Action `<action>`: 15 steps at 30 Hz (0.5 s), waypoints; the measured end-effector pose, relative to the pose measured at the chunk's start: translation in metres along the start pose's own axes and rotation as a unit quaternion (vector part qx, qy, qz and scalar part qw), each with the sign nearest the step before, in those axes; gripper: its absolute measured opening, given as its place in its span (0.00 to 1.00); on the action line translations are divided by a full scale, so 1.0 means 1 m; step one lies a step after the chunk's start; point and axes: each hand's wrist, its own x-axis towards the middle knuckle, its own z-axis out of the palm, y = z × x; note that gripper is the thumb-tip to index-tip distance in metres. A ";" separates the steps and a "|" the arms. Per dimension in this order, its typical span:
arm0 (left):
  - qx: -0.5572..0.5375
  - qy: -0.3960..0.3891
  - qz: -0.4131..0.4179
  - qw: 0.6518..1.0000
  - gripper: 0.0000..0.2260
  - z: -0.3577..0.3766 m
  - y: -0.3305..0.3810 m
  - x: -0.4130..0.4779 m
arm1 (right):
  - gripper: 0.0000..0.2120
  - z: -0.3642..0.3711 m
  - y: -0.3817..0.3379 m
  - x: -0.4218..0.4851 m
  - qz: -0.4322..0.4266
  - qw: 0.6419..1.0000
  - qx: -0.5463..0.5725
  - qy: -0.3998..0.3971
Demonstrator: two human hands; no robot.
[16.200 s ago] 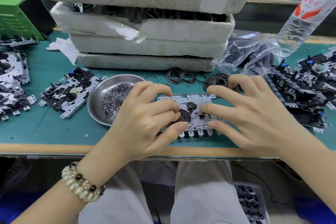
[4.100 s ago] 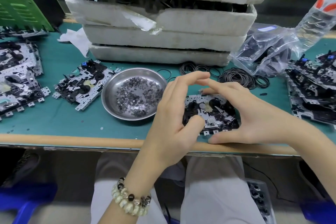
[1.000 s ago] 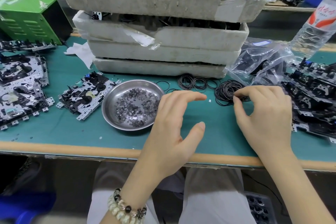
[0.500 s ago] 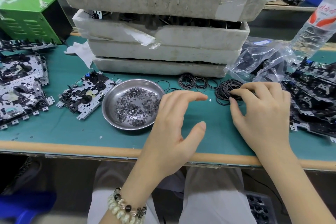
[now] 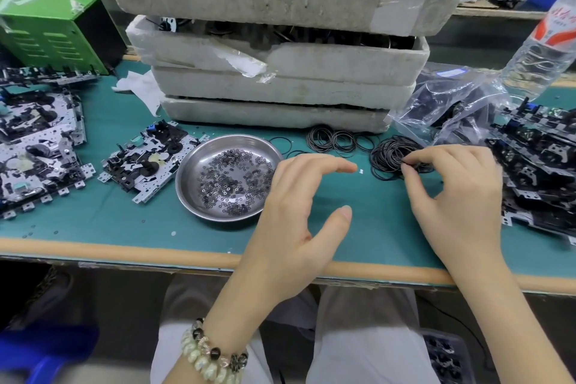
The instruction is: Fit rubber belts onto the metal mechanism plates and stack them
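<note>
**fishing one belt out of the tangle (and what i can't make out)**

right hand (image 5: 452,193) is on the loose pile of rubber belts (image 5: 389,154), toward the back of the bench (image 5: 374,227) and right of middle. thumb and forefinger are pinched together at the pile's near right edge. it looks like it has a strand, but i honestly can't tell if that's one belt or several. left hand (image 5: 296,212) is relaxed and holding nothing, fingers spread, hovering just right of the metal dish (image 5: 188,171).

handling guess: these belts look thin, floppy and next to weightless. rubber clings to rubber, so i'd expect neighbours to drag along. i'd pinch a single loop at its outer edge, lift slow and let the hangers-on drop. the flatter batch of belts (image 5: 336,140) just behind, up against the foam trays (image 5: 280,93), looks less tangled.

the mechanism plates (image 5: 536,171) stacked at the right edge are the opposite. they look like stiff stamped metal with plastic bits sticking up, so i'd take them by the edges, not the parts.

murky stuff: no plate sits at the front edge between the hands. the right stack is partly cut off by the frame. there's a single plate (image 5: 146,162) left of the dish and more at the left edge (image 5: 34,146). i can't tell which have belts on. the clear bag (image 5: 445,103) behind the pile holds dark stuff i can't identify, and the trays' contents are mostly hidden.
</note>
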 end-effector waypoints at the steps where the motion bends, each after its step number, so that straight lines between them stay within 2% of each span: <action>1: -0.006 -0.003 0.000 1.000 0.15 -0.004 0.001 0.000 | 0.01 0.000 0.001 0.000 0.006 1.000 0.018 -0.008; 3: 0.020 -0.011 0.016 1.000 0.14 -0.017 0.000 -0.003 | 0.01 -0.002 0.002 -0.001 0.013 0.999 0.040 -0.008; 7: 0.181 0.021 0.044 0.982 0.12 -0.064 -0.014 -0.009 | 0.02 -0.005 -0.007 0.000 0.010 0.998 0.058 0.007; 9: 0.274 0.058 0.034 0.959 0.11 -0.088 -0.025 -0.009 | 0.02 -0.006 -0.018 0.000 0.021 0.996 0.086 0.010; 12: 0.395 0.077 -0.001 0.915 0.15 -0.119 -0.046 -0.007 | 0.01 -0.004 -0.043 -0.004 0.064 0.981 0.185 -0.006; 15: 0.488 0.074 -0.032 0.869 0.17 -0.137 -0.065 -0.001 | 0.02 0.003 -0.064 -0.007 0.140 0.934 0.324 -0.057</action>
